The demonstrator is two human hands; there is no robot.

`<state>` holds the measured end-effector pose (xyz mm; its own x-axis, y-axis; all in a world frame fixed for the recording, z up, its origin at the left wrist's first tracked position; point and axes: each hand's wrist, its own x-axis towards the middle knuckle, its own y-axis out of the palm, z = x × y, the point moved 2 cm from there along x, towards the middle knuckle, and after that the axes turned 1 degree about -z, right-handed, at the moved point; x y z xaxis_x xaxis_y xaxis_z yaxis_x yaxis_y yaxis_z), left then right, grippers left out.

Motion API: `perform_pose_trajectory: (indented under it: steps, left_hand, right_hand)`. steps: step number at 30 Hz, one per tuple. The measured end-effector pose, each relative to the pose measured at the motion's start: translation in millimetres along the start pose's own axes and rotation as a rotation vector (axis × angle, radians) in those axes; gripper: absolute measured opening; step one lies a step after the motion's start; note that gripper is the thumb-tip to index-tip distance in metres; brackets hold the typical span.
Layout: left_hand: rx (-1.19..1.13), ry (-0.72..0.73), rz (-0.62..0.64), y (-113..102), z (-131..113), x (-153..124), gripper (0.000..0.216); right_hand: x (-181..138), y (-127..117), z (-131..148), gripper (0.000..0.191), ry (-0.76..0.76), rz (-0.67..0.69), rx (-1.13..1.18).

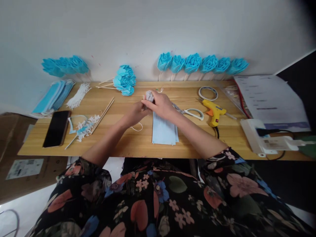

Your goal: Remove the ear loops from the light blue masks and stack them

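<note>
A small grey crumpled bundle (149, 95) shows between my fingers above the middle of the desk; what it is made of I cannot make out. My left hand (140, 110) closes on its lower left side, fingers partly hidden. From the right, my right hand (161, 103) wraps over it with the thumb laid across. Light blue face masks (164, 130) lie flat just below my right hand, partly under that wrist. Scissors with white handles (195, 113) rest to the right of this wrist. A thin white loop (137, 127) lies below my left hand.
Several blue mask-fabric flowers on sticks (192, 63) lean against the wall, with a bunch of them (124, 80) on the desk. Rightward are a tape roll (208, 93), a yellow glue gun (214, 112) and a power strip (254, 136). A phone (56, 128) lies left.
</note>
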<state>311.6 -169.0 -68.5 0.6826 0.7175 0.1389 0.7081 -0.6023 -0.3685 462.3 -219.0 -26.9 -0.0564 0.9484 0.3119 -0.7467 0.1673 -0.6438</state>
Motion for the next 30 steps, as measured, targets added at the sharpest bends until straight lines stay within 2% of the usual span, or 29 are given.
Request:
perform_pose_trajectory:
  steps: [2, 5, 10, 14, 19, 23, 27, 30]
  left_hand:
    - [0.022, 0.000, -0.058, 1, 10, 3, 0.009]
    - [-0.001, 0.048, -0.066, 1, 22, 4, 0.016]
    - [0.029, 0.055, -0.047, -3, 44, 3, 0.008]
    - [0.010, 0.045, -0.072, 0, 54, 5, 0.008]
    - [-0.032, 0.032, -0.093, 2, 58, 10, 0.001]
    - [-0.043, 0.030, -0.086, 1, 60, 17, 0.009]
    - [-0.041, 0.027, -0.092, 2, 55, 23, 0.001]
    - [-0.027, 0.012, -0.096, -1, 48, 24, 0.007]
  right_hand:
    - [7, 0, 6, 0.020, -0.030, 0.047, -0.106]
    - [13, 1, 9, 0.027, -0.059, 0.108, -0.160]
    - [12, 9, -3, 0.027, -0.021, 0.207, -0.040]
    - [10, 11, -6, 0.029, 0.017, 0.208, 0.020]
    - [14, 8, 1, 0.030, 0.005, 0.227, -0.004]
    - [16, 10, 3, 0.034, -0.048, 0.267, -0.058]
    - [19, 12, -1, 0.024, -0.089, 0.209, -0.089]
    - [21, 7, -2, 0.016, -0.107, 0.169, -0.100]
